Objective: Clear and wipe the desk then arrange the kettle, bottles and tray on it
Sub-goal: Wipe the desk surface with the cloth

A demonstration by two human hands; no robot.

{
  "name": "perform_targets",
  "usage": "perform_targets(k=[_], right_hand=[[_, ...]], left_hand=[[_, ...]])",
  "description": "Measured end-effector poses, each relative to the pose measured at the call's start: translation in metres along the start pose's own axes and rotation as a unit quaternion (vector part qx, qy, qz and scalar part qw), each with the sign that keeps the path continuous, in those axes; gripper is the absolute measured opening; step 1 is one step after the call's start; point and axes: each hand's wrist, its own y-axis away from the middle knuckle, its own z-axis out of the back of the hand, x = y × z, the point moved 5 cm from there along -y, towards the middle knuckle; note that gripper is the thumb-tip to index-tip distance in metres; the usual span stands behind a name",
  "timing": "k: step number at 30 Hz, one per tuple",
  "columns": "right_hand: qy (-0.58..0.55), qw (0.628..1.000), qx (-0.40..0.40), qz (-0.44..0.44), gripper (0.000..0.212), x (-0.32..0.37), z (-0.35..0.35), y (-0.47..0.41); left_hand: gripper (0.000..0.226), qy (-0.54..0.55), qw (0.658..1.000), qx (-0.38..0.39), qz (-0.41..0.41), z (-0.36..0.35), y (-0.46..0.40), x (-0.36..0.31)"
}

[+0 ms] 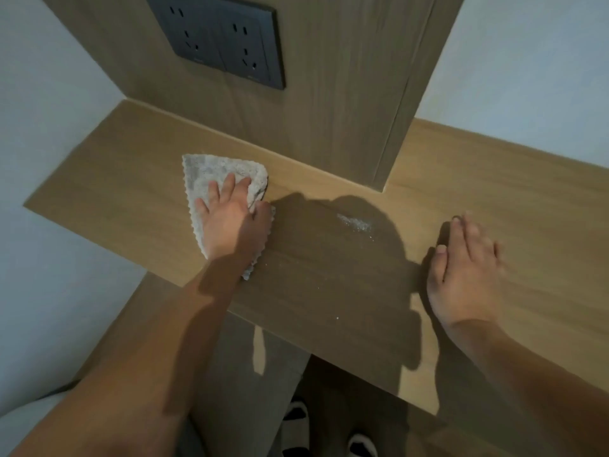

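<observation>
On the desk (138,159) the left hand (230,222) presses flat on the cloth (211,174), the right hand (464,268) rests flat, holding nothing — a sideways swipe could push the crumbs (354,222) off the edge — kettle, bottles, tray unseen.

- Dark double socket plate (219,44) on the wooden wall panel (329,94) — set high, well above the surface below.
- White walls (49,94) on both sides of the panel.
- Small patch of white powder or crumbs (354,222) near the panel's lower corner, with a few loose specks closer to the front edge.
- Black-and-white slippers (329,433) on the floor — partly hidden, low in the view.
- Grey floor (240,374) under the edge.
</observation>
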Motion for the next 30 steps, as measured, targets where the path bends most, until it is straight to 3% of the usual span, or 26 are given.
perform_targets(k=[3, 11, 15, 17, 20, 23, 25, 30], right_hand=[[0.031, 0.998, 0.045, -0.021, 0.068, -0.031, -0.004, 0.007], [-0.013, 1.0, -0.004, -0.024, 0.059, -0.036, -0.01, 0.009], [-0.033, 0.999, -0.005, -0.021, 0.058, -0.038, -0.009, 0.011], [-0.034, 0.999, -0.001, -0.022, 0.059, -0.039, -0.006, 0.011], [-0.04, 0.999, 0.003, -0.023, 0.06, -0.037, -0.007, 0.011], [-0.046, 0.999, -0.005, -0.021, 0.059, -0.037, -0.006, 0.009], [-0.046, 0.999, -0.007, -0.015, 0.055, -0.037, -0.007, 0.01], [-0.041, 0.999, -0.014, -0.001, 0.052, -0.037, -0.008, 0.01]], left_hand=[[0.061, 0.046, 0.999, -0.011, -0.015, 0.004, 0.002, -0.001], [0.062, 0.09, 0.996, -0.012, 0.002, -0.004, 0.031, -0.018], [0.048, 0.177, 0.979, 0.065, -0.081, -0.033, 0.119, -0.091], [0.04, 0.225, 0.965, 0.064, -0.114, -0.036, 0.148, -0.116], [0.034, 0.315, 0.948, -0.002, -0.034, -0.007, 0.135, -0.089], [0.04, 0.272, 0.96, -0.066, 0.031, 0.013, 0.107, -0.028], [0.05, 0.209, 0.976, -0.036, 0.041, 0.007, 0.099, -0.01], [0.047, 0.174, 0.983, 0.004, 0.055, -0.029, 0.156, -0.064]])
